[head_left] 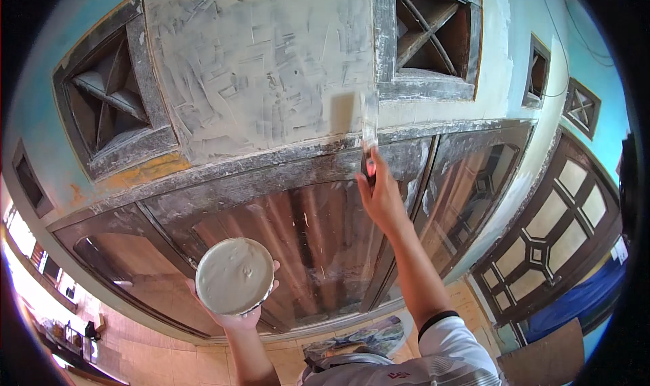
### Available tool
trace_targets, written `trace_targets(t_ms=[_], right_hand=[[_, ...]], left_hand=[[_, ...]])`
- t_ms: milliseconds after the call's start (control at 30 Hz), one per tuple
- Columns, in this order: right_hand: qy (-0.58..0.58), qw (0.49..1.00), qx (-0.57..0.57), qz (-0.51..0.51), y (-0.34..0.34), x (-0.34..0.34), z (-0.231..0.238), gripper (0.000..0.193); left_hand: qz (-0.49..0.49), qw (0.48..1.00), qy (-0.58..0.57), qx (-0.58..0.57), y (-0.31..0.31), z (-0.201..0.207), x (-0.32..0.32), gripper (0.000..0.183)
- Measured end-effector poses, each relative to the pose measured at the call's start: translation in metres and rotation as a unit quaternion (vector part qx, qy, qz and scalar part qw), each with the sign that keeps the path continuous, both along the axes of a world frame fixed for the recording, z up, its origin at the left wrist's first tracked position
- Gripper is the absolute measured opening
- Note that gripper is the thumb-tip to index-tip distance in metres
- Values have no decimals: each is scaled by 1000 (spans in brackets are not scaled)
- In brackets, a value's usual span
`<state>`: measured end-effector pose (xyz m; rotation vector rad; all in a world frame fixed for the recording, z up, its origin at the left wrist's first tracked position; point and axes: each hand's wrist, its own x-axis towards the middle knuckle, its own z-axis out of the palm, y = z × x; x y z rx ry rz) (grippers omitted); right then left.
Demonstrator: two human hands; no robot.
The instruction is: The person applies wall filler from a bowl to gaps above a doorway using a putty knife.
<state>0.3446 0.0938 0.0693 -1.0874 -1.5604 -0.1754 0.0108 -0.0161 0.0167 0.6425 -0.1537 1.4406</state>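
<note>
Here, my bowl [237,313] lies at eight o'clock from my scraper [370,166].
My left grip [238,322] clasps the paste-filled bowl from below; my right grip [382,193] pinches the scraper's handle, long axis toward twelve, near the wall [271,68].

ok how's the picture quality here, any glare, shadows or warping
In the head view, fisheye bending curves the ledge and the rim goes black; glare washes out the lower left edge; the glass panes carry streaky reflections; a darker patch on the wall, left of the scraper, looks like its blade's shadow.
</note>
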Motion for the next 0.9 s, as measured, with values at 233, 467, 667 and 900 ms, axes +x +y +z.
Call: trace_targets(t_ms=[233,467,667,900], right_hand=[[-57,996,-55,-39,11,13,-66,64],[-42,999,29,1,-3,6,-28,67],[-40,998,-4,-40,13,7,-23,62],[-37,999,-14,9,-5,16,-76,66]], left_hand=[[-6,1000,5,-4,-3,3,1,102],[22,1000,13,-4,-3,2,-2,101],[-8,1000,6,24,-2,6,4,101],[3,1000,0,8,-3,-5,-7,101]])
